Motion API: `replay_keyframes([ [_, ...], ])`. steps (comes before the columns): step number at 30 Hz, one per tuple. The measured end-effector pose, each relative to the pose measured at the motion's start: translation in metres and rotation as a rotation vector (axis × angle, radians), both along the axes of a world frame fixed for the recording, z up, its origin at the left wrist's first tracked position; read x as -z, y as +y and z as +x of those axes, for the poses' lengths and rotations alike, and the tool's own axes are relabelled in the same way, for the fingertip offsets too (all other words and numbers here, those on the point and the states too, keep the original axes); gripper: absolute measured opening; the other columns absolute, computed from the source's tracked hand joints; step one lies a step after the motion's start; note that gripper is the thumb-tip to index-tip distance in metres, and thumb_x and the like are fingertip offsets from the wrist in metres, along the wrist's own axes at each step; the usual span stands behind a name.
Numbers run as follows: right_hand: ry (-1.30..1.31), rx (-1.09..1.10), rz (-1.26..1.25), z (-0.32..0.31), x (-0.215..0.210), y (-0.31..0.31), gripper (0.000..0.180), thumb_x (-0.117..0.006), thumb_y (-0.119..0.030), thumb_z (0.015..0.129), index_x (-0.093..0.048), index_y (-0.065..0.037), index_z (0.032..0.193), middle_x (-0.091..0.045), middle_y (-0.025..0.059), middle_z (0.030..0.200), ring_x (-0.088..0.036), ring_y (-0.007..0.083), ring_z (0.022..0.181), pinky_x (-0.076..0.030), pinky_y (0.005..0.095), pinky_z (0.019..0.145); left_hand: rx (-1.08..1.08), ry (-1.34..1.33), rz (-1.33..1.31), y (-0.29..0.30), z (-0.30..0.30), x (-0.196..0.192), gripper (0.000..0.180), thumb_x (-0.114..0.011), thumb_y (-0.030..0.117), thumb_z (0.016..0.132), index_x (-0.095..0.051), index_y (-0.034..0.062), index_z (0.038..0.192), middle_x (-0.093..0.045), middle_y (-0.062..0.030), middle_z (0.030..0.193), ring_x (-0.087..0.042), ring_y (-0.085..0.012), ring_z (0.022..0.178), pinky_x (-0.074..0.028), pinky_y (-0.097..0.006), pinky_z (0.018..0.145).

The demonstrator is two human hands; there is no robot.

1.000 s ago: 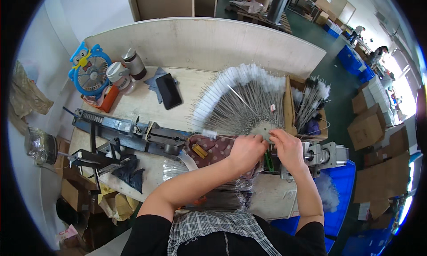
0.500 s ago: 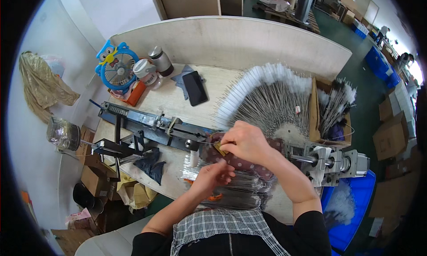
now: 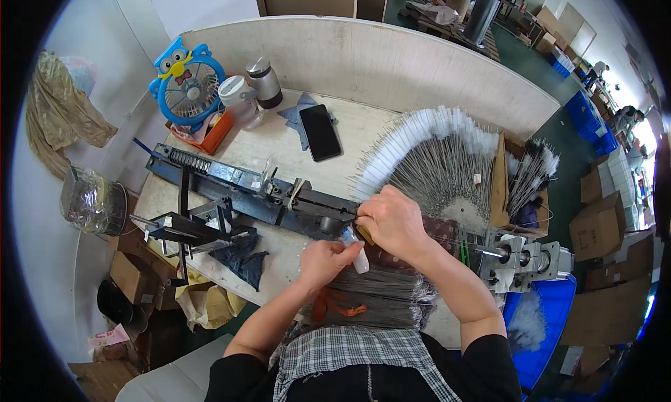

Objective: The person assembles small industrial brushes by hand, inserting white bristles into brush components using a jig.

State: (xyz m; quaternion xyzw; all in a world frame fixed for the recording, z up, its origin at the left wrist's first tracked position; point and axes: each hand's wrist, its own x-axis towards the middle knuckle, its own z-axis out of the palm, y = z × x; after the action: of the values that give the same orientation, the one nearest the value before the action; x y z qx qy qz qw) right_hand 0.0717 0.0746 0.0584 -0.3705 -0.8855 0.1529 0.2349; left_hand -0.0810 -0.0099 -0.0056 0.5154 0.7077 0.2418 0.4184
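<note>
A person in a plaid cloth apron (image 3: 349,349) works at a pale table, bundles of thin grey wire (image 3: 391,297) stacked just ahead. The left hand (image 3: 323,264) is loosely curled, its thumb reaching over a smooth white strip (image 3: 361,263) near the end of a dark metal rail (image 3: 244,189); whether it pinches the strip cannot be told. Just beyond, the right hand (image 3: 395,224) is drawn in, thumb and forefinger pressed together at the rail's end, anything between them hidden. A hard yellow block (image 3: 365,236) shows beneath it. Farther off, wire-stemmed brushes (image 3: 433,161) with fluffy white bristles fan out, and a flat black phone (image 3: 321,133) overlaps a crumpled blue rag (image 3: 291,114).
</note>
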Motion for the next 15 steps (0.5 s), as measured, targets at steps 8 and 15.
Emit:
replay_keyframes([
  [8, 0.188, 0.015, 0.193, 0.024, -0.020, -0.020, 0.009, -0.065, -0.008, 0.074, -0.066, -0.005, 0.083, -0.063, 0.0058, 0.077, -0.060, 0.0231, 0.078, -0.050, 0.0333, 0.067, -0.194, -0.595, 0.127, -0.003, 0.016, 0.033, 0.041, -0.066, 0.037, 0.084, -0.064, -0.0034, 0.089, -0.065, -0.0086, 0.078, -0.059, -0.0114, 0.067, -0.046, -0.028, 0.061],
  [15, 0.070, -0.129, -0.052, 0.056, 0.035, -0.048, 0.022, -0.064, -0.009, 0.079, -0.063, -0.004, 0.100, -0.063, 0.0096, 0.082, -0.063, 0.0268, 0.074, -0.051, 0.0348, 0.062, -0.098, -0.542, 0.198, 0.000, 0.027, 0.019, 0.020, -0.063, 0.013, 0.079, -0.057, -0.0035, 0.088, -0.063, -0.0106, 0.075, -0.061, -0.0195, 0.065, -0.049, -0.031, 0.060],
])
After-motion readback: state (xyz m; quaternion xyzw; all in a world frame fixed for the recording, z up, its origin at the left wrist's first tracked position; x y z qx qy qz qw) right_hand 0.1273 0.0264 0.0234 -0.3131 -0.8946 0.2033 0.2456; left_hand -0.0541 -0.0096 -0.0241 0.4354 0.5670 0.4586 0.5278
